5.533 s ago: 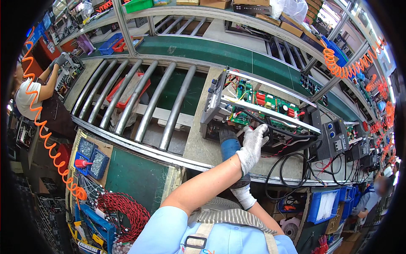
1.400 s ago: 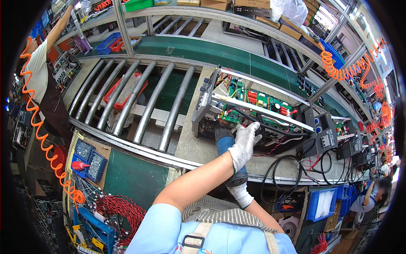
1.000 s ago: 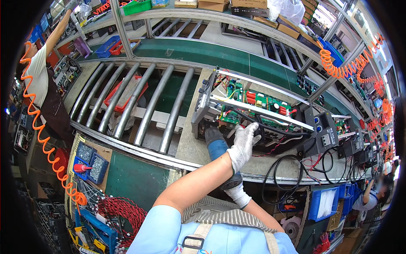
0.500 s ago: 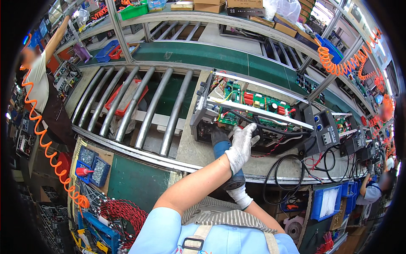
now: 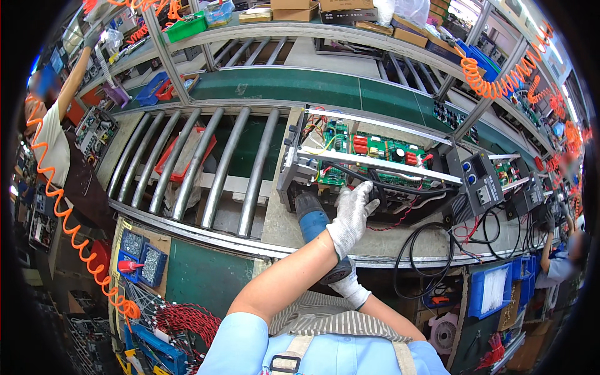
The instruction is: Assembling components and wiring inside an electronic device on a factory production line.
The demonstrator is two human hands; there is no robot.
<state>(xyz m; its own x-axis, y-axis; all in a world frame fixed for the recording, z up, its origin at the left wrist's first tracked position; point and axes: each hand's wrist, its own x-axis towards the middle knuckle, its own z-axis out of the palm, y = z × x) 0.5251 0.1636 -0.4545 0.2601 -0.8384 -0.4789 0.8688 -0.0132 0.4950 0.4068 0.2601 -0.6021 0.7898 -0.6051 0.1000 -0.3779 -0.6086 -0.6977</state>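
Note:
A blue and black power drill (image 5: 314, 226) slants from the bench edge toward the open-framed electronic unit (image 5: 381, 164), its dark nose at the unit's near left corner. My right hand (image 5: 351, 290), in a white glove, is at the drill's rear end and holds it; most of its fingers are hidden behind the tool. My left hand (image 5: 350, 219), also gloved, reaches across above the drill. Its fingers are curled at the unit's near side, by a black cable (image 5: 389, 187); what they grip there is hidden. Green circuit boards with red parts show inside the unit's metal rails.
Metal rollers (image 5: 209, 169) lie left of the unit. Black cables (image 5: 425, 262) hang over the bench edge. More units (image 5: 525, 195) stand to the right. Blue screw bins (image 5: 152, 262) and red wires (image 5: 187, 325) are at lower left. A coiled orange hose (image 5: 59, 212) hangs left; people work at both sides.
The drill's rear end has swung left and slightly down along with my right hand. My left hand has shifted slightly left, staying at the unit's near side. The whole view has tilted a little.

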